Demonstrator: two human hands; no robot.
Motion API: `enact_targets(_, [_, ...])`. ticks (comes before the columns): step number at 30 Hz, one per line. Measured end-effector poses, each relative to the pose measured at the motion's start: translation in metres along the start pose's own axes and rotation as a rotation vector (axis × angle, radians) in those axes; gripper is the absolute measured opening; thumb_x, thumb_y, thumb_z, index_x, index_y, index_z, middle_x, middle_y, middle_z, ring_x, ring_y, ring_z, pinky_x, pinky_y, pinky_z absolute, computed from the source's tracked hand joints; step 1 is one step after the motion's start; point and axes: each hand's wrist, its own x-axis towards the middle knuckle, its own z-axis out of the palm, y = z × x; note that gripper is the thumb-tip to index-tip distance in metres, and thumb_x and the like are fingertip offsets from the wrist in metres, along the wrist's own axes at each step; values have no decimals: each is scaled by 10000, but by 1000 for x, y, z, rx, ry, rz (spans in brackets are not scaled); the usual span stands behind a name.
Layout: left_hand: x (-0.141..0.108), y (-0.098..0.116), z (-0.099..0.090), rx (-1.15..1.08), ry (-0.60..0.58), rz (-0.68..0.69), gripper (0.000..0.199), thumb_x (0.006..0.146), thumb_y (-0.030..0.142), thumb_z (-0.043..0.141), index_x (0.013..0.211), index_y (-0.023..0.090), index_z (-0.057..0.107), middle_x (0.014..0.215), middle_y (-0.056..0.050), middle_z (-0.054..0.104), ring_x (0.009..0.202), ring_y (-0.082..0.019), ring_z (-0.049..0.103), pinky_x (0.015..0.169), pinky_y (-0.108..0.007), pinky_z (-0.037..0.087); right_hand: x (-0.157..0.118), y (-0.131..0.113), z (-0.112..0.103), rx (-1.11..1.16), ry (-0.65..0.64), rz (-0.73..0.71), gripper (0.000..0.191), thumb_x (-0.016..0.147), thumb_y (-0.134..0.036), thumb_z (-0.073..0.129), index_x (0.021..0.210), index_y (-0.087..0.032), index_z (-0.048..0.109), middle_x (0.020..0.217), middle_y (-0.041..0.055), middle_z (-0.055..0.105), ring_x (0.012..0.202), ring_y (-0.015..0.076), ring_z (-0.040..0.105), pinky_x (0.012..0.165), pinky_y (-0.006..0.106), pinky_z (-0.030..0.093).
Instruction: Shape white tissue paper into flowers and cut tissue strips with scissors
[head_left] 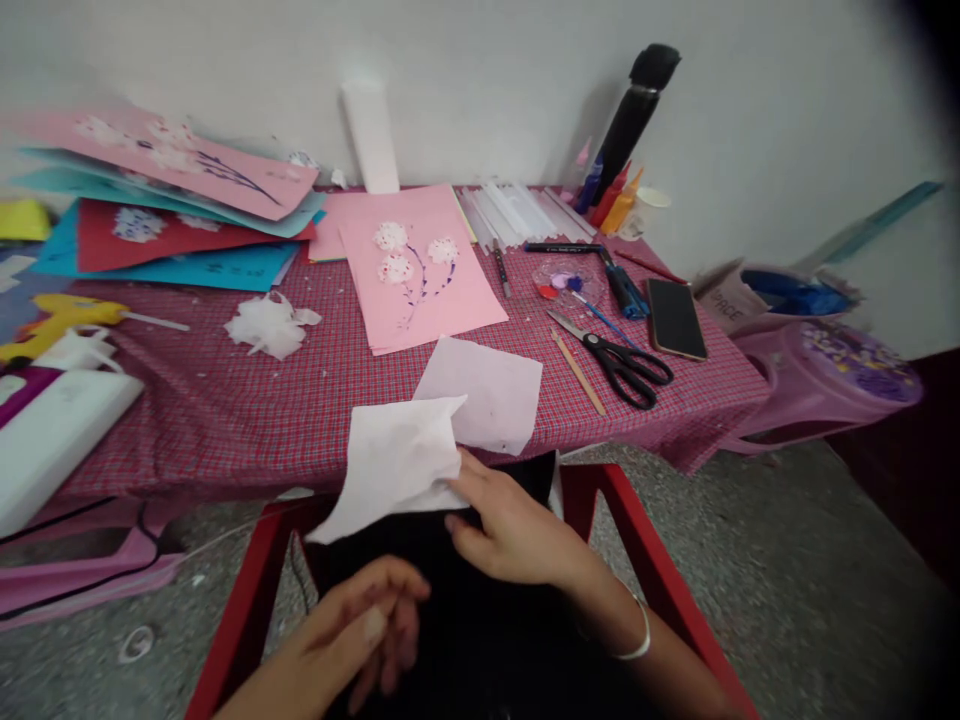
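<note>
A thin white sheet, tissue or paper (397, 455), hangs at the table's front edge, its lower left corner drooping over my lap. My right hand (506, 520) grips its right side; the fingertips are partly hidden by the sheet. Below the sheet, over my lap, my left hand (360, 620) holds nothing, its fingers loosely bent and apart. A second pale sheet (499, 390) lies flat on the checked tablecloth (315, 400), partly covered by the white one. Beyond it rests pink paper (457, 300) decorated with white blossoms and dark painted stems.
Right of the sheets lie black-handled scissors (615, 365), a wooden stick (577, 372), a utility knife (624, 290) and a phone (676, 318). Leftward are crumpled white tissue (270, 325), a yellow glue gun (67, 318) and stacked coloured cards (195, 245). Glue sticks (517, 212) lie behind.
</note>
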Motion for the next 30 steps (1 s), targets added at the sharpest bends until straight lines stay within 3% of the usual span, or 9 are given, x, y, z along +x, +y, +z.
enact_targets(2, [13, -3, 8, -241, 13, 44, 662, 636, 756, 609, 1116, 310, 511, 984, -74, 584, 742, -212, 573, 440, -260, 409, 0, -4, 1, 37, -92, -21, 382, 754, -58, 497, 1108, -192, 552, 1186, 89, 559, 1101, 225, 536, 982, 358, 444])
enact_targets(3, [19, -1, 11, -305, 39, 59, 680, 642, 769, 593, 1137, 312, 499, 1033, -77, 573, 788, -214, 577, 460, -258, 425, 0, -6, 1, 56, -132, -22, 396, 748, -50, 499, 1109, -200, 561, 1201, 80, 561, 1106, 223, 539, 983, 359, 446])
enact_targets(7, [31, 15, 20, -475, 184, -3, 442, 876, 628, 415, 1070, 249, 534, 865, -41, 580, 676, -148, 539, 500, -242, 412, -4, -9, 3, 100, -172, 38, 396, 750, -50, 505, 1105, -209, 577, 1252, 73, 554, 1127, 224, 545, 995, 365, 444])
enact_targets(9, [38, 22, 27, -502, 237, -6, 342, 913, 543, 439, 1030, 238, 540, 772, -10, 574, 614, -129, 514, 514, -245, 408, -7, -7, 6, 91, -137, 69, 386, 752, -61, 514, 1108, -202, 570, 1277, 81, 538, 1155, 228, 531, 1011, 369, 435])
enact_targets(15, [71, 28, 43, -224, 545, 299, 224, 849, 449, 608, 820, 227, 596, 683, 30, 604, 589, -130, 531, 556, -265, 457, -12, 0, 17, -17, 8, 126, 307, 734, -51, 501, 1008, -169, 574, 1101, 86, 585, 1051, 207, 552, 959, 337, 454])
enact_targets(19, [75, 11, 34, 100, 685, 225, 282, 736, 444, 718, 920, 231, 690, 915, -34, 725, 991, -261, 647, 900, -395, 524, -14, 6, 24, -80, 41, 148, 203, 759, -54, 479, 879, -186, 575, 922, 47, 608, 905, 183, 574, 867, 303, 481])
enact_targets(22, [66, -4, 22, 72, 539, 171, 403, 790, 488, 630, 1089, 222, 680, 1096, -58, 713, 1197, -286, 572, 993, -438, 505, -15, 9, 29, -82, 51, 161, 241, 766, -78, 487, 960, -192, 574, 985, 61, 615, 965, 200, 575, 901, 328, 476])
enact_targets(25, [56, -12, 10, 8, 338, 131, 414, 812, 511, 578, 1095, 233, 695, 1178, -43, 688, 1272, -281, 511, 1058, -423, 468, -14, 10, 32, -90, 78, 156, 281, 774, -107, 492, 1036, -182, 557, 1099, 87, 594, 999, 212, 573, 919, 350, 480])
enact_targets(30, [54, -13, 2, 41, 240, 93, 499, 848, 560, 510, 1115, 187, 705, 1285, -24, 619, 1335, -285, 390, 1177, -418, 273, -12, 12, 35, -121, 143, 124, 339, 769, -113, 490, 1100, -159, 545, 1131, 112, 575, 1002, 230, 579, 919, 357, 493])
